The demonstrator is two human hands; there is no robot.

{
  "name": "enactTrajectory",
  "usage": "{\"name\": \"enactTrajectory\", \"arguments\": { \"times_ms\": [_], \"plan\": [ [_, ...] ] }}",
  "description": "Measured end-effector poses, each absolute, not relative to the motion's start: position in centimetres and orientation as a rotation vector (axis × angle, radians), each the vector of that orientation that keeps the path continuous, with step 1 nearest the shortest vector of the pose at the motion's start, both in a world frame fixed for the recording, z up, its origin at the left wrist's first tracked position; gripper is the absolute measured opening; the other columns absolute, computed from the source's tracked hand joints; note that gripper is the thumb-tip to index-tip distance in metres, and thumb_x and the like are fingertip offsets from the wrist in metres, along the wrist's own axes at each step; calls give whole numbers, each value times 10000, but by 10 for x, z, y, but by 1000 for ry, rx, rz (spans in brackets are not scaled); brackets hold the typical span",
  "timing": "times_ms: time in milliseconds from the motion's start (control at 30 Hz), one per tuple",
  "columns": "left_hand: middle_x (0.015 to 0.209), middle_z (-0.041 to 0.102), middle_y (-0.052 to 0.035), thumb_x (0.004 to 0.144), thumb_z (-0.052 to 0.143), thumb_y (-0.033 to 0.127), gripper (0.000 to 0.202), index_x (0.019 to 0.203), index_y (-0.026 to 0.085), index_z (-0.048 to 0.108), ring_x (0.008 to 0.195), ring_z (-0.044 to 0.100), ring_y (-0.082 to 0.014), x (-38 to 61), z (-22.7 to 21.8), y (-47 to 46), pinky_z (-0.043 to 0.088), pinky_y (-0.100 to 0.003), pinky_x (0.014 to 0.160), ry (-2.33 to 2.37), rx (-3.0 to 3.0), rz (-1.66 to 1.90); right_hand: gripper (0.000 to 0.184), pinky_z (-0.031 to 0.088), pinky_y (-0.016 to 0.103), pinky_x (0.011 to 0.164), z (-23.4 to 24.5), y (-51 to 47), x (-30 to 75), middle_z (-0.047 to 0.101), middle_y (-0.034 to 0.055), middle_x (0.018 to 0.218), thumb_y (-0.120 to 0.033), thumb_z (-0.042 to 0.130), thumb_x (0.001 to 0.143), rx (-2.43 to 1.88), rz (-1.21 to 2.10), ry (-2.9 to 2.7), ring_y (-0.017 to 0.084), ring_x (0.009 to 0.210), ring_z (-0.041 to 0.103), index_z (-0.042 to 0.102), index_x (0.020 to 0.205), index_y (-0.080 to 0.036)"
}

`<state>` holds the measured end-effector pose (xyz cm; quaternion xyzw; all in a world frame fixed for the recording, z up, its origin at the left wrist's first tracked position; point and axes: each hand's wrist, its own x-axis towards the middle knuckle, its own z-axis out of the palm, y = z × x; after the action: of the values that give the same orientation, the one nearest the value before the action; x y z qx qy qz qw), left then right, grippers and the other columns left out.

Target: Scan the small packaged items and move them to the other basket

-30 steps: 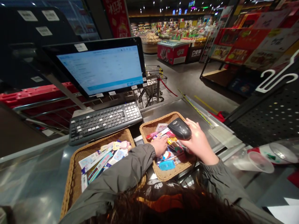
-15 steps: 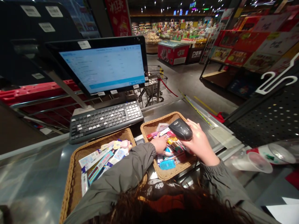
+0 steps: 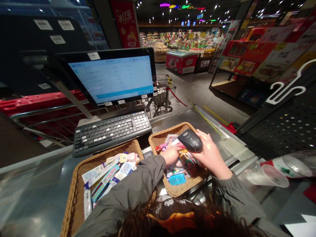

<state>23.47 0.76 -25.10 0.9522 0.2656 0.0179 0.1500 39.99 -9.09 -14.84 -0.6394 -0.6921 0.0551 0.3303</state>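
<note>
My right hand is closed around a black handheld barcode scanner above the right-hand wicker basket. Inside that basket, my left hand rests on a jumble of small packaged goods. Its fingers are partly spread among the packets, and their tips are partly hidden. Close to this hand lie a bright blue packet and a small clear-wrapped item. To the left stands a second wicker basket with flat packets in it, among them a blue striped one; my left sleeve covers part of it.
Behind the baskets are a black keyboard and a lit monitor on the metal counter. Plastic cups stand at the right, below a white hook. A shopping cart is beyond the counter.
My left hand has shifted slightly within the right basket, over the packets. The scanner stays in my right hand. The camera view has tilted up a little.
</note>
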Motion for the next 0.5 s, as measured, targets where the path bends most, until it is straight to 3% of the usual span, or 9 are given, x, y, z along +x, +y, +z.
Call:
{"name": "enactTrajectory", "arguments": {
  "times_ms": [133, 233, 500],
  "plan": [
    [1402, 577, -14, 832, 573, 192, 178, 805, 236, 744, 1403, 370, -288, 218, -216, 21, 37, -665, 1176, 880, 2638, 153, 451, 281, 683, 1112, -146, -95, 404, 654, 157, 1224, -452, 704, 755, -1650, 59, -1751, 386, 1320, 492, 622, 1123, -205],
    [1425, 556, -6, 845, 592, 210, 156, 813, 246, 741, 1429, 333, -314, 194, -175, 30, 66, -713, 1147, 1049, 2554, 342, 498, 312, 655, 1111, -145, -99, 404, 636, 174, 1242, -478, 706, 757, -1614, -33, -1712, 385, 1323, 486, 597, 1155, -199],
    [1420, 564, -36, 867, 562, 268, 188, 761, 209, 705, 1439, 339, -329, 121, -88, 14, 175, -680, 1151, 1256, 2400, 912, 434, 303, 651, 1120, -113, -110, 371, 598, 172, 1260, -388, 666, 795, -1417, -175, -1809, 384, 1361, 438, 564, 1175, -206]
  ]
}}
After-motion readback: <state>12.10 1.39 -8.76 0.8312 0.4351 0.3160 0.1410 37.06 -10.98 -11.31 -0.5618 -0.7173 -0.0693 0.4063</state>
